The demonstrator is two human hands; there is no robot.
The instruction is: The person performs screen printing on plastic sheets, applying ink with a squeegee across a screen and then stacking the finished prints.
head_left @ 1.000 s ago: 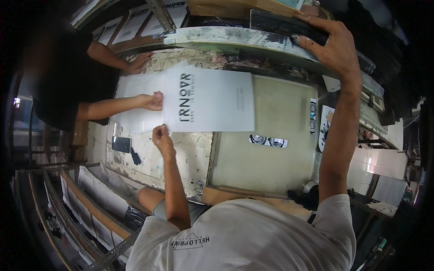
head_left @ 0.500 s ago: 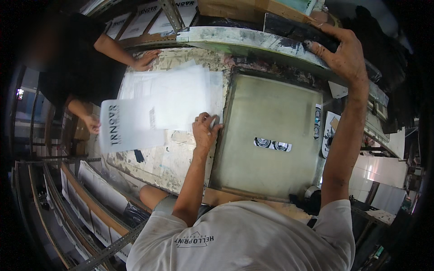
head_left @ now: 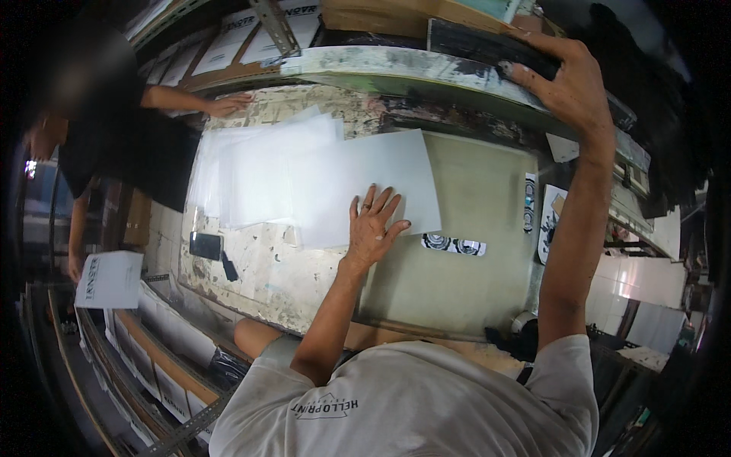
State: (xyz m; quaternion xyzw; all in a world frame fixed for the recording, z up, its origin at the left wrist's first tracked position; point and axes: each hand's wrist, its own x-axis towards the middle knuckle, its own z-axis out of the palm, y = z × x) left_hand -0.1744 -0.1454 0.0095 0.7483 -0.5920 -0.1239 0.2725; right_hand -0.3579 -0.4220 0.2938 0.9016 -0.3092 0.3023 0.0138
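Note:
My left hand (head_left: 375,223) lies flat with fingers spread on a blank, translucent white sheet (head_left: 388,164). The sheet reaches from the table's middle onto the greenish glassy board (head_left: 476,190). To its left spreads a loose pile of similar sheets (head_left: 255,171). Far right, my raised right hand (head_left: 571,91) is wrapped round the end of a long black squeegee (head_left: 480,47). That squeegee lies along a paint-stained white frame edge (head_left: 365,61). A printed sheet (head_left: 110,280) hangs from a co-worker's hand at the far left.
Two patterned stickers, one at the middle (head_left: 454,244) and another at the right edge (head_left: 529,202), lie on the board. A dark phone (head_left: 206,245) rests on the stained table (head_left: 266,266). Slotted racks with printed sheets (head_left: 183,346) stand at lower left. The co-worker's other hand (head_left: 231,104) touches the table.
My left hand has moved rightward onto a sheet that now overlaps the board. The co-worker has carried the printed sheet down to the racks, uncovering the phone. My right hand has hardly moved.

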